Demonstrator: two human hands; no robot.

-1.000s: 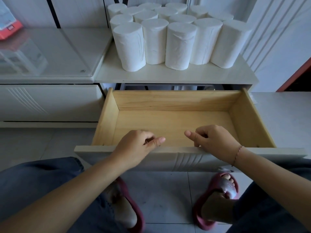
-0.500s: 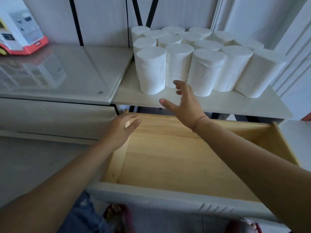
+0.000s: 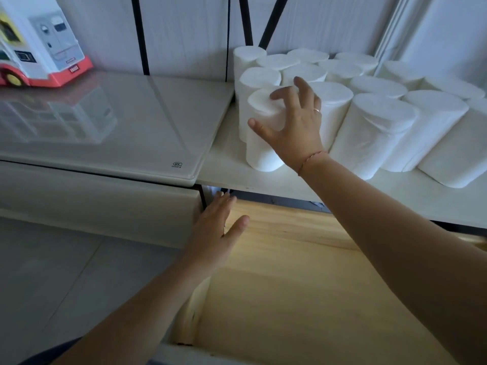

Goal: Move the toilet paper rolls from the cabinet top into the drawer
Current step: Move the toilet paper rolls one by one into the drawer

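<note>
Several white toilet paper rolls (image 3: 374, 122) stand upright in rows on the white cabinet top (image 3: 263, 177). My right hand (image 3: 295, 125) is spread in front of the front-left roll (image 3: 261, 154), fingers over its top edge and thumb at its left side, without a closed grip. Below, the wooden drawer (image 3: 290, 285) is pulled out and holds nothing visible. My left hand (image 3: 216, 233) hovers with straight fingers over the drawer's back left corner.
A glass-topped lower cabinet (image 3: 118, 122) sits to the left with a red and white toy vehicle (image 3: 34, 46) at its back. Grey tiled floor (image 3: 52, 272) lies at the lower left. Black cables (image 3: 139, 35) run down the white wall.
My right hand has reached forward from above the drawer to the front-left roll. My left hand has moved a little further in over the drawer's left side. The view has moved closer.
</note>
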